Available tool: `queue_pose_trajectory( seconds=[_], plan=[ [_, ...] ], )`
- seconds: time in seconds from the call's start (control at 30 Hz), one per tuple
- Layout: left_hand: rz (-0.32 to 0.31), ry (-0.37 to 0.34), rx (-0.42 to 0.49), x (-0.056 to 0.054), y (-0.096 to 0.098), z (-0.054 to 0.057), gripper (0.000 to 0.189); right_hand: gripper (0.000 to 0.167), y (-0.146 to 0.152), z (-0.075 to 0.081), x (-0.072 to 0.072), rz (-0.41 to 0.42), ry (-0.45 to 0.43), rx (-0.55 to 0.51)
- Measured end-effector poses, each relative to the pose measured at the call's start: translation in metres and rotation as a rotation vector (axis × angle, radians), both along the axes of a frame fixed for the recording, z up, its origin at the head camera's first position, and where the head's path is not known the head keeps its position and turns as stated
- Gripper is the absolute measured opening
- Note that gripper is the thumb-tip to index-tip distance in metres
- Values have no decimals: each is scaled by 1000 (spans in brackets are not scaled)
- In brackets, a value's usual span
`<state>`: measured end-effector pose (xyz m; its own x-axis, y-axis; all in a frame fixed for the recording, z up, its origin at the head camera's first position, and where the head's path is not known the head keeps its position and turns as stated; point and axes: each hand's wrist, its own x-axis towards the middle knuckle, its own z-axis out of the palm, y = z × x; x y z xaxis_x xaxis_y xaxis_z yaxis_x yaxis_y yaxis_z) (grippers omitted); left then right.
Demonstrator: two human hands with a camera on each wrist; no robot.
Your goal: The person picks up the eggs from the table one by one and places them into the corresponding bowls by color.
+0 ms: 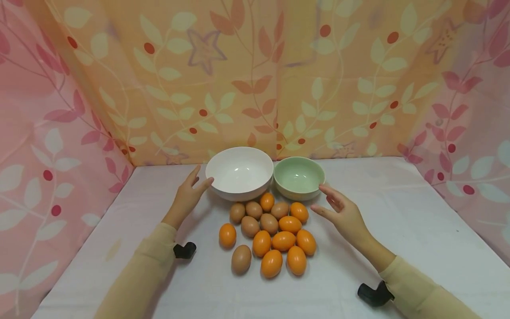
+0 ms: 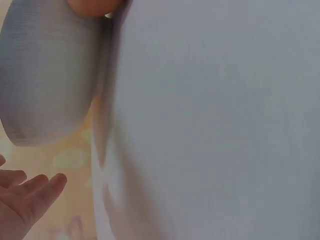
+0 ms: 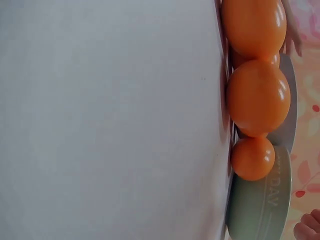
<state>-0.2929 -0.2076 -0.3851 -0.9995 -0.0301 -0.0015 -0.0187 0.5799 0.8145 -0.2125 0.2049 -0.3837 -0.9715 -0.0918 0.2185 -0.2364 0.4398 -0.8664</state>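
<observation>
Flanking a wide, white, glossy round bowl (image 1: 239, 173) and a smaller pale-green round bowl (image 1: 299, 175), the left hand (image 1: 186, 197) and the right hand (image 1: 343, 217) stand well apart, their fingers loosely extended. From the head, the left thumb tip overlaps the white rim and the right fingertips the green one; contact cannot be told there. The left wrist view shows patterned fabric between the white bowl's outer wall and the visible fingers. The right wrist view brings out pale lettering on the green bowl's outer side, which the head view does not reveal, and stacks orange shapes in front of it. Looking down from the head shows instead both insides, bare and shiny with small highlights.

Between the hands, on the white cloth-covered counter (image 1: 167, 283), nearer the person than the bowls, lie six smooth brown eggs (image 1: 241, 259) and nine glossy orange egg-shaped pieces (image 1: 283, 241). Most brown ones cluster close to the bowls; one sits apart nearer the person. A single orange piece lies off toward the left hand; several others bunch toward the right hand.
</observation>
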Motion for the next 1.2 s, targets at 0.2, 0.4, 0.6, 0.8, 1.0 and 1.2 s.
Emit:
queue_pose_trajectory(
  seconds=[0.2, 0.4, 0.6, 0.8, 1.0, 1.2],
  plan=[
    [-24, 8, 190, 0, 3, -4, 88, 66, -2, 0, 2, -12, -75, -63],
    [-29, 3, 358, 0, 8, -5, 83, 64, -2, -1, 4, -60, -189, -121],
    [11, -27, 460, 0, 12, -8, 77, 63, -4, -4, 2, -66, -264, -164],
    [15, -23, 512, -2, 13, -11, 76, 63, -6, -5, 0, -84, -334, -138],
    [26, -32, 556, -3, 14, -15, 77, 61, -10, -7, -3, -93, -409, -169],
    [38, -36, 589, -5, 16, -18, 76, 59, -11, -10, -6, -64, -457, -250]
  ],
)
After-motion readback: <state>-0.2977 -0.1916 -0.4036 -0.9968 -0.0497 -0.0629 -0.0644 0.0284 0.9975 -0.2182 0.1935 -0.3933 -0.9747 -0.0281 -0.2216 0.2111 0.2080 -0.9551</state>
